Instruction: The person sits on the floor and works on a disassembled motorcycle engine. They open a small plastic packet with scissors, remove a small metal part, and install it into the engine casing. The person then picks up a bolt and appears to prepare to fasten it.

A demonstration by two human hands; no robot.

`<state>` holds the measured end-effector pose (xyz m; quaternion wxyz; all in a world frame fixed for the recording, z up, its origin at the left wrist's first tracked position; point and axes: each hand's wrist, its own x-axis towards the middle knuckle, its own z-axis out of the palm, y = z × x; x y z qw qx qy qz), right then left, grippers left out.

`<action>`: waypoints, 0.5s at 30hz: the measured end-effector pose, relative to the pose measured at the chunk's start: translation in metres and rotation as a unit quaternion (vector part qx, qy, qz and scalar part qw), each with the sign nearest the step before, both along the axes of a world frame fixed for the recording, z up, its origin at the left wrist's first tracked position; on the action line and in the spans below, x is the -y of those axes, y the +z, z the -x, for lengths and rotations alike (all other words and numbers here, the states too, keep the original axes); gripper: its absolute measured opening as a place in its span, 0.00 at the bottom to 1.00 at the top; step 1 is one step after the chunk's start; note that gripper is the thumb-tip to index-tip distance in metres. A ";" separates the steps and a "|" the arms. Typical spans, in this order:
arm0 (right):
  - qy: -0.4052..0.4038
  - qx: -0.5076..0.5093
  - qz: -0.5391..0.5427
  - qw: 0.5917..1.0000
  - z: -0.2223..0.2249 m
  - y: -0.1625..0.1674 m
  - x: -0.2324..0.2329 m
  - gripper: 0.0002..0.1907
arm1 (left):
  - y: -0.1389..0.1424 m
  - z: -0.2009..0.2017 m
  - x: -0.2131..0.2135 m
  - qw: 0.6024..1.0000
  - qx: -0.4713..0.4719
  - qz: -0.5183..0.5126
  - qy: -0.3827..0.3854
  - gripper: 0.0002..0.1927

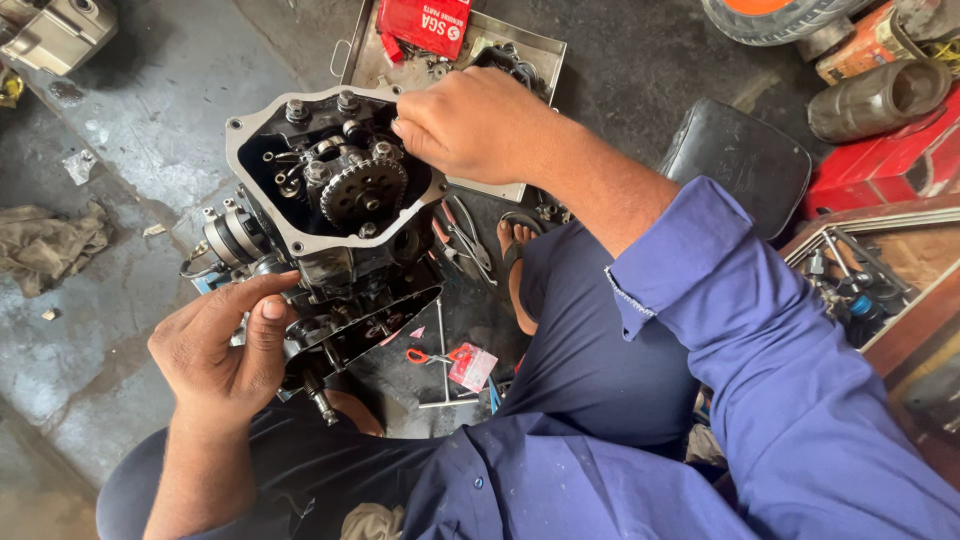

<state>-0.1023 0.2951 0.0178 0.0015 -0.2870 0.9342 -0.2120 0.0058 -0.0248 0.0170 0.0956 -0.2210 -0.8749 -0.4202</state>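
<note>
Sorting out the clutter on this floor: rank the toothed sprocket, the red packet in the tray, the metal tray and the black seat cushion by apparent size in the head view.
1. metal tray, though partly hidden
2. black seat cushion, close to the tray, so unsure
3. red packet, cut off by the frame
4. toothed sprocket

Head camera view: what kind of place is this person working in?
Probably a motorcycle repair workshop. A stripped engine with its toothed sprocket exposed sits on a stained concrete floor, with a metal parts tray behind it and a tyre at the top edge.
</note>
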 end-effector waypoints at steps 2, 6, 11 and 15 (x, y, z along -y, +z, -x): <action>0.001 -0.005 0.011 1.000 -0.001 0.000 -0.002 0.16 | 0.000 0.000 -0.001 1.000 -0.003 0.000 -0.001 0.08; 0.024 -0.014 0.043 0.999 -0.003 0.000 -0.004 0.12 | 0.000 -0.001 0.001 1.000 -0.007 0.006 -0.002 0.08; 0.003 0.039 -0.004 0.999 0.001 -0.002 -0.002 0.18 | 0.000 -0.001 0.001 1.000 -0.007 0.003 -0.002 0.08; -0.016 0.033 -0.022 0.999 0.001 -0.002 -0.003 0.21 | 0.016 -0.001 -0.003 0.998 0.050 -0.016 -0.024 0.08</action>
